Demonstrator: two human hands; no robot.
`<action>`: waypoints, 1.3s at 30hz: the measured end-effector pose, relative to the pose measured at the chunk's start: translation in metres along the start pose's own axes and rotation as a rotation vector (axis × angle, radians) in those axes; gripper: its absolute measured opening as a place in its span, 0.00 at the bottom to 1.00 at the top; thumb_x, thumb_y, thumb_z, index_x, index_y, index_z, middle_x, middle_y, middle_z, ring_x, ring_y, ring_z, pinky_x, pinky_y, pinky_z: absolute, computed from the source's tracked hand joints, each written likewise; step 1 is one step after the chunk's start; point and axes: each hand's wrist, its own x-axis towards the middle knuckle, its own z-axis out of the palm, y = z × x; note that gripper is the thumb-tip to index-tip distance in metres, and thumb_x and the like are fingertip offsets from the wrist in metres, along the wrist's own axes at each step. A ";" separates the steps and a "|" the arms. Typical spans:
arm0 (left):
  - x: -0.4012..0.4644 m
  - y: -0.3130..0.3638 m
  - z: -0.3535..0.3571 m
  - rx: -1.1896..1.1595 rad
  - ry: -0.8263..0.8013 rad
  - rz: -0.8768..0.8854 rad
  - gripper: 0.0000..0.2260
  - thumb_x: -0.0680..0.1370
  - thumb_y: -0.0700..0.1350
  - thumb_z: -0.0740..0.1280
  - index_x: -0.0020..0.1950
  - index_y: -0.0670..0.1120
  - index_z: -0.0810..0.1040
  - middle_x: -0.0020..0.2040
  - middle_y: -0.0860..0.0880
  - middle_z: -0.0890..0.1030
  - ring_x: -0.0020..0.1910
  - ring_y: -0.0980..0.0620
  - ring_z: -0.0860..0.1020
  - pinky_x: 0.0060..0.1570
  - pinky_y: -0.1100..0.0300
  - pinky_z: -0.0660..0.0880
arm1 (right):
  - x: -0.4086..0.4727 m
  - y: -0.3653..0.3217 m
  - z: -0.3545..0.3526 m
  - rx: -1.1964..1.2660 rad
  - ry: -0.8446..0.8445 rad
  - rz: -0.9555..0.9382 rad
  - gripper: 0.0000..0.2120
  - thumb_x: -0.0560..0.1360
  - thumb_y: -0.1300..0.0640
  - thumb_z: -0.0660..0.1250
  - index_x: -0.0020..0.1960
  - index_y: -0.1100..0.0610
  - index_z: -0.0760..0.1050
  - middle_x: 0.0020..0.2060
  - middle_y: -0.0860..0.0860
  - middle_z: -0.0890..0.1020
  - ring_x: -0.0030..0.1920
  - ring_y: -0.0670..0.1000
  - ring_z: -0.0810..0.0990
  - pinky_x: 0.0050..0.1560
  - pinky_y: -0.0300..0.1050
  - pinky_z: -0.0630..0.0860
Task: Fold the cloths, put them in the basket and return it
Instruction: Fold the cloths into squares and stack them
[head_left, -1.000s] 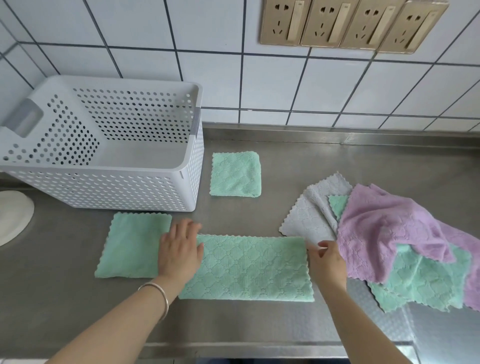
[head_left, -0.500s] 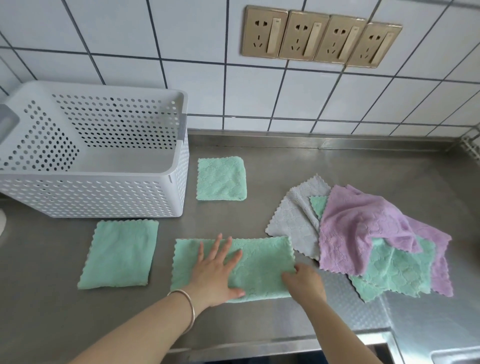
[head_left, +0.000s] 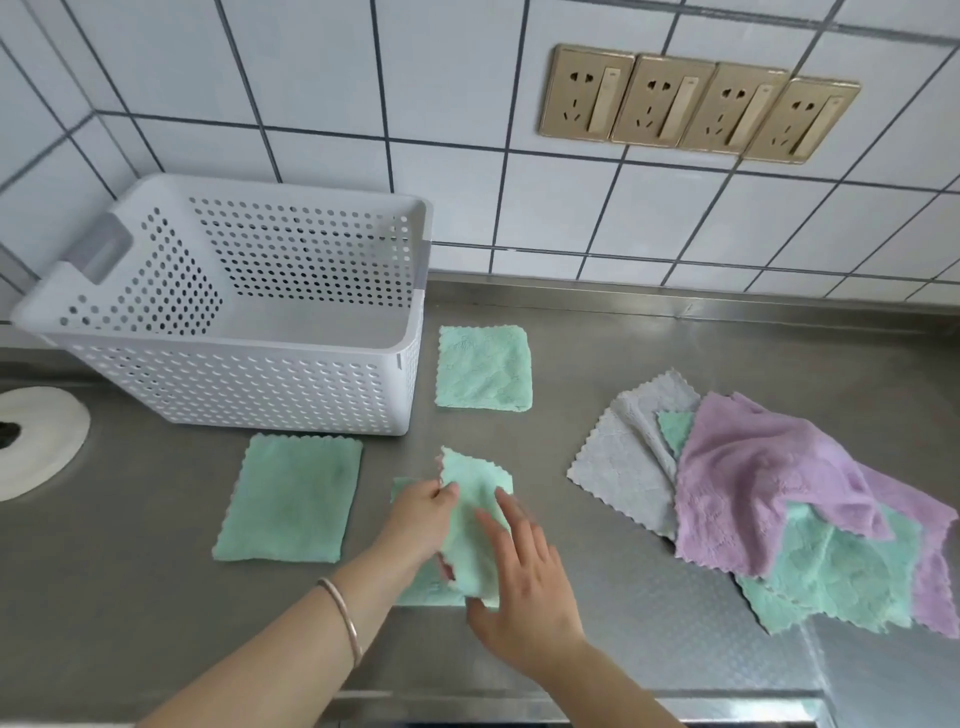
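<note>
Steel counter (head_left: 519, 322) seen from above. Centre, toward 6 o'clock: mint green cloth (head_left: 475, 519) half-folded, one flap raised. Left hand (head_left: 423, 512) pinches flap's left edge; right hand (head_left: 519, 577) lies on cloth, fingers spread. White perforated basket (head_left: 260, 384) at 10 o'clock. Folded mint cloth (head_left: 291, 506) just below basket; second folded mint cloth (head_left: 484, 368) beside basket's right wall. Unfolded pile (head_left: 779, 499) of grey, lilac, mint cloths at 3 o'clock. Bracelet (head_left: 343, 618) on left wrist.
</note>
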 end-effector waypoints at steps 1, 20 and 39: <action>0.001 -0.004 -0.005 0.071 0.027 0.017 0.16 0.80 0.45 0.59 0.32 0.44 0.68 0.27 0.48 0.68 0.27 0.50 0.67 0.30 0.57 0.61 | -0.001 0.001 0.007 -0.041 -0.052 -0.005 0.39 0.59 0.42 0.61 0.68 0.53 0.65 0.68 0.53 0.70 0.66 0.51 0.66 0.61 0.46 0.73; 0.021 -0.054 -0.014 0.447 0.317 -0.039 0.11 0.79 0.48 0.61 0.53 0.41 0.74 0.52 0.41 0.80 0.53 0.40 0.77 0.47 0.54 0.72 | 0.008 0.008 0.051 -0.238 -0.391 0.021 0.41 0.64 0.30 0.57 0.68 0.56 0.70 0.68 0.53 0.72 0.76 0.50 0.40 0.68 0.51 0.48; 0.003 -0.080 -0.016 0.595 0.362 -0.017 0.19 0.75 0.59 0.63 0.52 0.43 0.71 0.52 0.45 0.72 0.50 0.44 0.74 0.50 0.53 0.73 | 0.023 0.014 0.027 0.108 -0.232 0.619 0.18 0.77 0.47 0.56 0.61 0.55 0.71 0.56 0.51 0.73 0.59 0.52 0.69 0.59 0.44 0.68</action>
